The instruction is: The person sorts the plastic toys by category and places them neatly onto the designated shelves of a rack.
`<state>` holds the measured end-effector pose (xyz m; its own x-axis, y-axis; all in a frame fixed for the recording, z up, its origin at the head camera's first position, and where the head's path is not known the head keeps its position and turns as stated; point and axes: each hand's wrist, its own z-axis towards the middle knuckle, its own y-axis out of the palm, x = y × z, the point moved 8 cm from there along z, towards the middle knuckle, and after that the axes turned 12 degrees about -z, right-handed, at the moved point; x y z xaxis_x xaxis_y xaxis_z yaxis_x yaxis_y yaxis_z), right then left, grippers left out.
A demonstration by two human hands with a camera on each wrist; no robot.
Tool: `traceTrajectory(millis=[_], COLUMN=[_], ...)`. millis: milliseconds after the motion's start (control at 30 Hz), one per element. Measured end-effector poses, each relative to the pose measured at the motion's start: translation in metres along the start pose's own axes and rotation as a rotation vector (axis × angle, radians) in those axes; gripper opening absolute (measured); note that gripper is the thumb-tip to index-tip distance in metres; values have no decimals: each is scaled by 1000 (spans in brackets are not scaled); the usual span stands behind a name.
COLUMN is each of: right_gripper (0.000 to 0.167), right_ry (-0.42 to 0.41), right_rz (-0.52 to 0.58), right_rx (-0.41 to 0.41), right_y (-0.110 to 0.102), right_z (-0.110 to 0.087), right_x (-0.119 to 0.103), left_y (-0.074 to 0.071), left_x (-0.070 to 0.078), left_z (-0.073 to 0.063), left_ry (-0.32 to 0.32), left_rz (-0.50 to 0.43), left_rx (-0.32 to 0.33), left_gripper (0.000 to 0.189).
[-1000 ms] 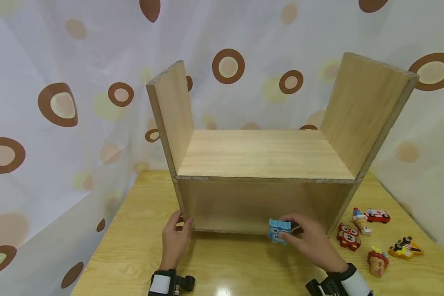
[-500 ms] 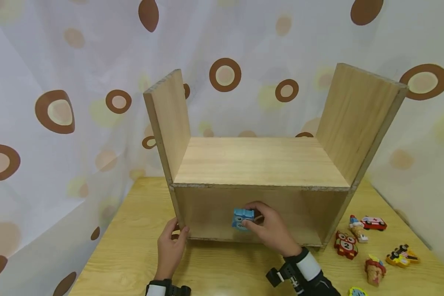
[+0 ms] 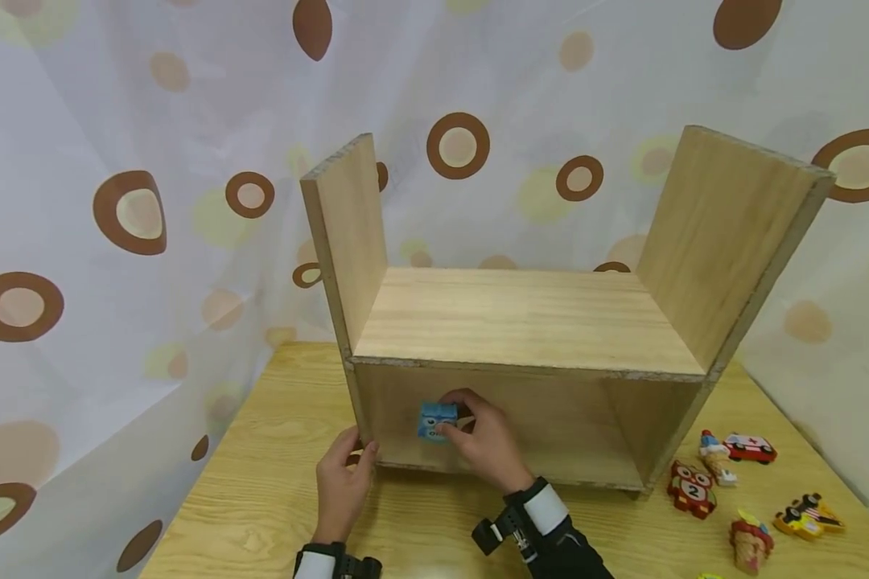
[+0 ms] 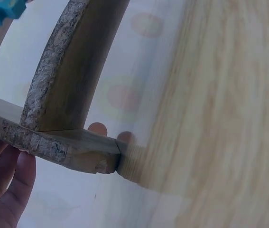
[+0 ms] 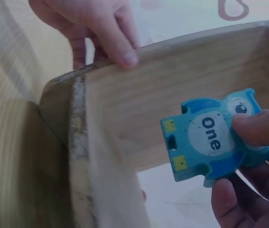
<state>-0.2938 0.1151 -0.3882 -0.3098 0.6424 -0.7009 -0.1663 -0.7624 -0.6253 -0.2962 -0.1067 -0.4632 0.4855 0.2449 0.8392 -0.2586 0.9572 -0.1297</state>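
Note:
A wooden shelf (image 3: 529, 322) with upright side panels stands on the table. My left hand (image 3: 343, 486) grips the lower left side panel, thumb on the inner face and fingers outside; the left wrist view shows its fingers (image 4: 23, 173) against the board edge. Between thumb and fingers, my right hand (image 3: 488, 442) pinches a blue owl block (image 3: 437, 421) in front of the lower compartment's left part. The word "One" is readable on its white belly in the right wrist view, where the owl block (image 5: 210, 137) is tilted, its yellow feet toward the left. How deep it is inside the compartment I cannot tell.
Right of the shelf lie a red owl block (image 3: 692, 488) marked 2, an ice-cream cone toy (image 3: 717, 460), a red-and-white ambulance (image 3: 750, 448), a yellow toy vehicle (image 3: 809, 516) and another cone toy (image 3: 751, 544). A patterned curtain (image 3: 521, 88) hangs behind.
My right hand has carried the blue owl block leftward and slightly up, from the compartment's right part to its left part. My left hand keeps its grip on the side panel.

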Motion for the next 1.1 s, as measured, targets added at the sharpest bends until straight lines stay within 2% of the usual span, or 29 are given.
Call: traceTrajectory(millis=[100, 233, 333, 467, 667, 800, 1100], right_gripper=[27, 28, 28, 29, 29, 27, 26], right_ry=[8, 19, 1, -31, -21, -31, -55], right_rz=[6, -15, -34, -44, -60, -66, -58], right_rx=[6, -2, -14, -30, -86, -101, -143], right_y=[9, 18, 25, 37, 54, 60, 74], right_z=[2, 7, 14, 24, 19, 17, 20], right_x=[3, 6, 4, -1, 3, 6, -1], left_y=[0, 0, 0, 0, 2, 1, -2], left_x=[4, 7, 7, 4, -1, -1, 3], left_z=[-1, -1, 0, 2, -7, -9, -1], left_ry=[54, 89, 87, 54, 11, 30, 87], left_rz=[26, 47, 48, 32, 3, -6, -13], left_rx=[17, 31, 37, 33, 28, 37, 37], left_gripper=[26, 25, 26, 26, 25, 25, 25])
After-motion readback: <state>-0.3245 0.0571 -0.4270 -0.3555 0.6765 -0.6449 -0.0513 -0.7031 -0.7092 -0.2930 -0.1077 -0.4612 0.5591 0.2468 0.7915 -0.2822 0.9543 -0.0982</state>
